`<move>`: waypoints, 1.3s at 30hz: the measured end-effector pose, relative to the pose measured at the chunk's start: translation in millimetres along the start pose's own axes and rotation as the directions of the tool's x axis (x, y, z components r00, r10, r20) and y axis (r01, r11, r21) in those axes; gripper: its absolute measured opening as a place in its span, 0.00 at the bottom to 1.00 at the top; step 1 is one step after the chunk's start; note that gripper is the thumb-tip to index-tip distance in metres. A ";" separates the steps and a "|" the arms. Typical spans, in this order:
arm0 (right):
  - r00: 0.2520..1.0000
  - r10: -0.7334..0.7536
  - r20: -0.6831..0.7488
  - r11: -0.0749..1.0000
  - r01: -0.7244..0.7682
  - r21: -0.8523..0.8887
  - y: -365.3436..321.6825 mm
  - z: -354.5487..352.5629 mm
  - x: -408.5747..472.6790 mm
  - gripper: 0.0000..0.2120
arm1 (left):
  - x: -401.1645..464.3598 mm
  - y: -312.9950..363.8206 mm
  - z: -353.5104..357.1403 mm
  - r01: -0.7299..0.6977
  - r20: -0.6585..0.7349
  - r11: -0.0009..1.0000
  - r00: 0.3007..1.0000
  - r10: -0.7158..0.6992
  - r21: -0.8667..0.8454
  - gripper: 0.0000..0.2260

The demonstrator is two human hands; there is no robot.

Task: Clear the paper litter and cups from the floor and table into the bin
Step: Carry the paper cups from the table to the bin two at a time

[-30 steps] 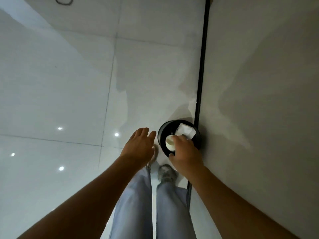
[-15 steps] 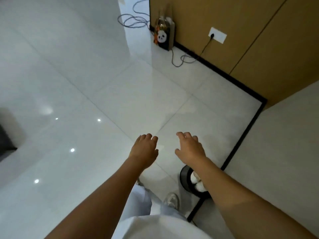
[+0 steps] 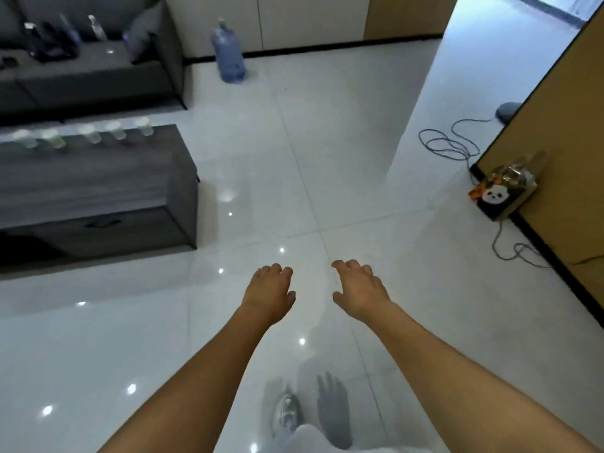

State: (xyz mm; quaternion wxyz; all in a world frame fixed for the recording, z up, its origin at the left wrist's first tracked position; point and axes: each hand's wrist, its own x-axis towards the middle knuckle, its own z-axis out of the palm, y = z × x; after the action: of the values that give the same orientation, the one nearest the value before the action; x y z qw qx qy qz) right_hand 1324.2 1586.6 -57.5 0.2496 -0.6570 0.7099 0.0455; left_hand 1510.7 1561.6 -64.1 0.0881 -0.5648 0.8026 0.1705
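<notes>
The view had been swung away from the bin, which was no longer in sight; a second before, a cup had been held over it by the right hand, and that cup had since been let go, presumably into the bin. A return for more litter was judged to be under way.

The room was floored in glossy white tiles (image 3: 327,152), with a grey sofa (image 3: 98,67) at far left. A dark low table (image 3: 98,184) stood in front of it, at left. A water jug (image 3: 228,53) stood by the far wall, and a panda-printed bag (image 3: 503,194) with loose cables (image 3: 447,142) lay at right. Five cups (image 3: 88,134) were lined along the table's far edge, blurred. No paper litter could be made out on the floor. The left hand (image 3: 268,291) and right hand (image 3: 361,291) were held out side by side, fingers relaxed, nothing carried.
</notes>
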 end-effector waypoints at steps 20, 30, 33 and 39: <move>0.929 -0.342 0.138 0.926 0.359 -0.120 -159.2 -127.5 388.3 0.29 | 270.2 -204.2 -134.0 0.419 -0.017 0.876 0.900 -0.435 -0.240 0.20; 0.884 -0.419 0.210 0.873 0.455 -0.177 -240.3 -191.4 575.9 0.30 | 400.9 -303.1 -195.0 0.529 0.011 0.795 0.835 -0.551 -0.297 0.21; 0.868 -0.451 0.208 0.857 0.486 -0.173 -276.8 -200.6 634.5 0.30 | 442.2 -351.0 -212.7 0.561 0.026 0.770 0.813 -0.582 -0.305 0.19; 0.861 -0.471 0.191 0.844 0.503 -0.186 -353.9 -240.1 749.8 0.29 | 531.2 -446.5 -268.8 0.573 0.020 0.741 0.796 -0.606 -0.349 0.20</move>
State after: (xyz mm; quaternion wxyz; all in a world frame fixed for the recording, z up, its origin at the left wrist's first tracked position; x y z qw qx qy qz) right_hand 1582.5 763.0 -65.7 0.2240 -0.8354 0.4903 0.1074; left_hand 1758.7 859.9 -70.3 0.0012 -0.8033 0.5444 0.2417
